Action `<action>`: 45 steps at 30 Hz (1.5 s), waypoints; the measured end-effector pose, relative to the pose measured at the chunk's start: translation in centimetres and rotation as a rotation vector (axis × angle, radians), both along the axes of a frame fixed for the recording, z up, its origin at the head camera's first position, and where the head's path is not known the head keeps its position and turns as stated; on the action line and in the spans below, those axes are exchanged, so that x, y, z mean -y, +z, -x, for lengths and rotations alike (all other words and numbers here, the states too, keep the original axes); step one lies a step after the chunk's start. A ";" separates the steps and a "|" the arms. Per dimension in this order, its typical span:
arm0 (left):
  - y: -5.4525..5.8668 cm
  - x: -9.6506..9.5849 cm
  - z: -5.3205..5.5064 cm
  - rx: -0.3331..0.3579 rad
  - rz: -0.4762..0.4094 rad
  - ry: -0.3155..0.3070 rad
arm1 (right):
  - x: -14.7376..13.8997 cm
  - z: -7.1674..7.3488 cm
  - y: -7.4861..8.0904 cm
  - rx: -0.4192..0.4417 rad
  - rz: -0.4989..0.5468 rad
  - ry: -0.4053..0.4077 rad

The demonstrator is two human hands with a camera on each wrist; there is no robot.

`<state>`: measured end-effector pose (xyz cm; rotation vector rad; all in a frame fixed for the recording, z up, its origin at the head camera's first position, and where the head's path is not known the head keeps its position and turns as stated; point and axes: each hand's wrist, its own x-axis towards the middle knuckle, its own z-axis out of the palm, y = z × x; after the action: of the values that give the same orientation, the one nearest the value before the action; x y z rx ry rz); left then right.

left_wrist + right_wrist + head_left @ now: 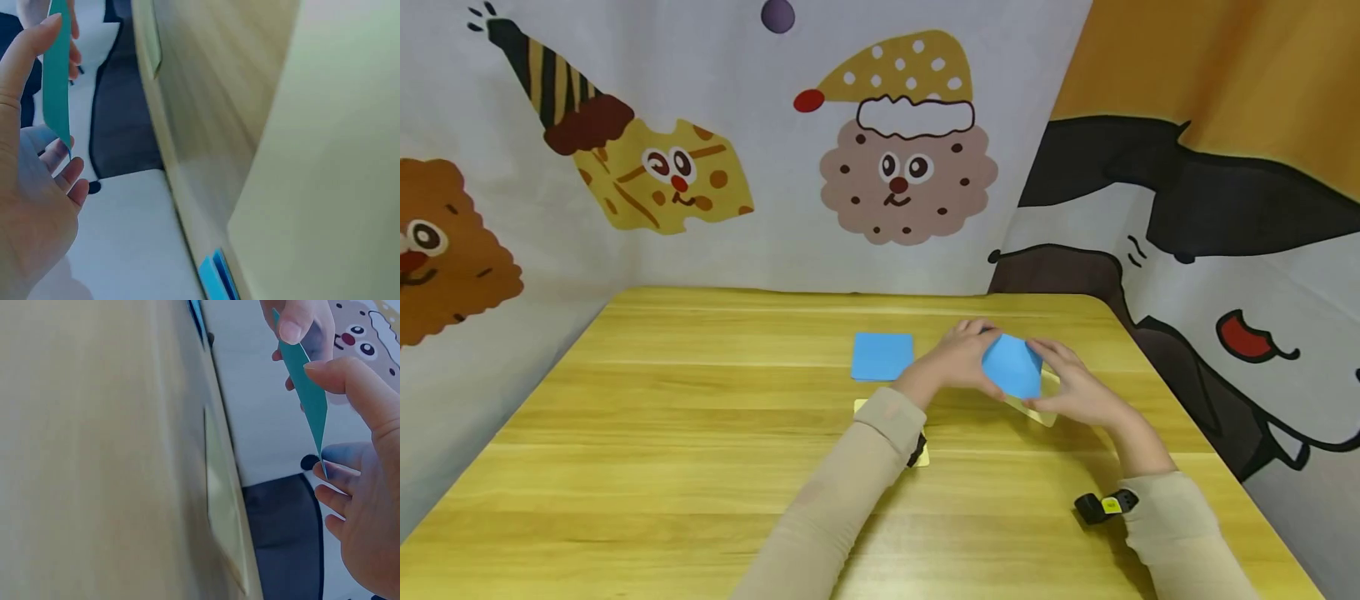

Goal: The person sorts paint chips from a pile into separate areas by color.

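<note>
A blue sheet of paper point(1013, 367) is held up between both hands, above the right part of the table, with its lower corner bent in the left wrist view. My left hand point(958, 358) pinches its left side, thumb on one face and fingers at the other edge. Its right side is pinched by my right hand point(1078, 393); in the right wrist view the thumb point(340, 375) touches the paper's face. Under the held sheet lies a yellow paper point(1037, 413), partly hidden by it and the right hand.
A blue square of paper point(882, 357) lies on the wooden table point(662, 417) left of the hands. Another yellow paper point(922, 456) is mostly covered by the left forearm. Behind the table hangs a printed cartoon cloth point(700, 258).
</note>
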<state>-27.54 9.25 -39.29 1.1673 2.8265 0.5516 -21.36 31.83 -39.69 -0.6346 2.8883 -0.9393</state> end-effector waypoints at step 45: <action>-0.9 14.2 1.4 0.049 -0.071 0.158 | 13.1 6.2 -1.1 -0.001 0.028 0.180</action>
<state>-28.96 -4.95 -40.18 0.9306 2.8961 0.6843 -27.54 18.77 -40.76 -0.8794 2.7651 -0.9563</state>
